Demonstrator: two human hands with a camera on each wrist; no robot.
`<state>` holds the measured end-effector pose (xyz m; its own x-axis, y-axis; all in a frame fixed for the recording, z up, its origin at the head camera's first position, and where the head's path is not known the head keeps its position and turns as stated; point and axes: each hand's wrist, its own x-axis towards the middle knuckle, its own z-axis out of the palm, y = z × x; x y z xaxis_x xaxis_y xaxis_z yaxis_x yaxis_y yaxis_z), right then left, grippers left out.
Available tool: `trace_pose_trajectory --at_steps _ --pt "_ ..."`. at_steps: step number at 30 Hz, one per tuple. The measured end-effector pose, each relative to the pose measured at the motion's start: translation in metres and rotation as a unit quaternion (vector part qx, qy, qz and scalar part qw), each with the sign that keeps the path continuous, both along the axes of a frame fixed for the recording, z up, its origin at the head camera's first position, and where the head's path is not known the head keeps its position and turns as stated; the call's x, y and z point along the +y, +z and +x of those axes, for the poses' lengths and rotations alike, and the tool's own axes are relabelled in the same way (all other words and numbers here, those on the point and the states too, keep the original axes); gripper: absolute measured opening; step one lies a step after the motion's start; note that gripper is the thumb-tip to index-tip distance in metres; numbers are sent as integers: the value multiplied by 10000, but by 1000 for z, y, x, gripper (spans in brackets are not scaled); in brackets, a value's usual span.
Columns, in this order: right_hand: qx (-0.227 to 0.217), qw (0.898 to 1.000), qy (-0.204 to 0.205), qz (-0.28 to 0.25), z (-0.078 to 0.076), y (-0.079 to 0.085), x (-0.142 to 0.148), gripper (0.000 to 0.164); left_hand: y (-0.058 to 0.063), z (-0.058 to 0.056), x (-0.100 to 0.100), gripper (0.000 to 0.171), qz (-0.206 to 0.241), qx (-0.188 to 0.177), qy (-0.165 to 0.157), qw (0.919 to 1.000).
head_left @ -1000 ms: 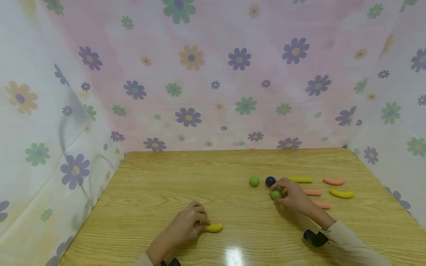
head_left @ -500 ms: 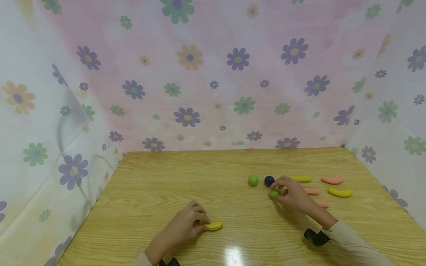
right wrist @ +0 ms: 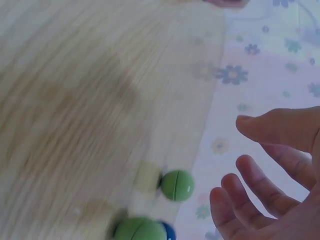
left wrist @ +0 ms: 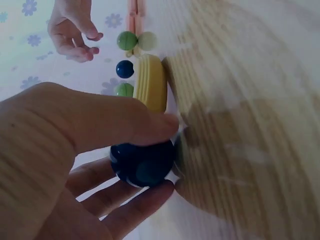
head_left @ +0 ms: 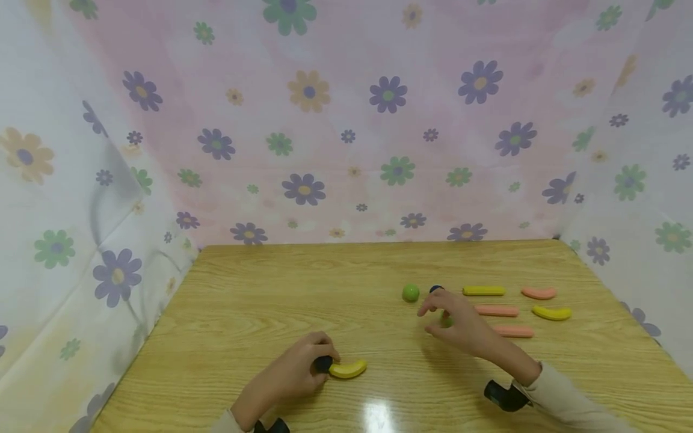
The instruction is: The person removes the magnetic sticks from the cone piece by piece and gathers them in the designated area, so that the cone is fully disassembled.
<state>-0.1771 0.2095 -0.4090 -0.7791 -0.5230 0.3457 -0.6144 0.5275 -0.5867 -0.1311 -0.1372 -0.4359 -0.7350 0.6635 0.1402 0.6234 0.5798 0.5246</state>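
In the left wrist view, my left hand (head_left: pixel 295 367) pinches a dark blue ball (left wrist: pixel 142 162) between thumb and fingers, low over the table. Just beyond the thumb lies a small yellow toy banana (head_left: pixel 348 369), right beside that ball. My right hand (head_left: pixel 460 322) is raised with thumb and fingers spread and holds nothing. Behind its fingers, partly covered, sits a green ball (head_left: pixel 446 321). Another green ball (right wrist: pixel 177 185) rests farther left. A second dark blue ball (head_left: pixel 436 288) peeks out above the right hand's knuckles.
To the right of the right hand lie a yellow stick (head_left: pixel 484 291), two pink sticks (head_left: pixel 514 331), a pink curved piece (head_left: pixel 538 293) and another yellow banana (head_left: pixel 552 313). Flowered cloth (head_left: pixel 346 120) walls the wooden table (head_left: pixel 271 288) at the back and sides.
The right hand has let go of the green ball, spread its fingers and shifted left. Between the left hand's fingers the dark blue ball now shows; the banana beside it sits slightly farther right.
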Motion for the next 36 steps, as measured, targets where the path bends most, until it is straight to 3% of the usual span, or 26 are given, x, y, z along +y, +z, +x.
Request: trace_pose_trajectory --at_steps 4,10,16,22,28,36 --pt "-417 9975 565 123 9 1 -17 28 0 1 3 28 162 -53 -21 9999" --pt "-1184 9858 1143 326 19 -5 -44 25 0 2 10 27 280 -117 167 9994" --pt "-934 9840 1479 336 22 -19 -65 29 -5 4 17 26 687 -300 172 9970" --pt "-721 9843 1566 377 26 -26 -76 30 -8 7 24 27 773 -353 410 9955" --pt "-1082 9814 1548 336 31 -28 -78 31 -11 11 34 27 941 -281 565 9936" --pt "-1282 9824 1350 143 33 -31 -72 30 -8 18 44 26 1466 -731 649 9844"
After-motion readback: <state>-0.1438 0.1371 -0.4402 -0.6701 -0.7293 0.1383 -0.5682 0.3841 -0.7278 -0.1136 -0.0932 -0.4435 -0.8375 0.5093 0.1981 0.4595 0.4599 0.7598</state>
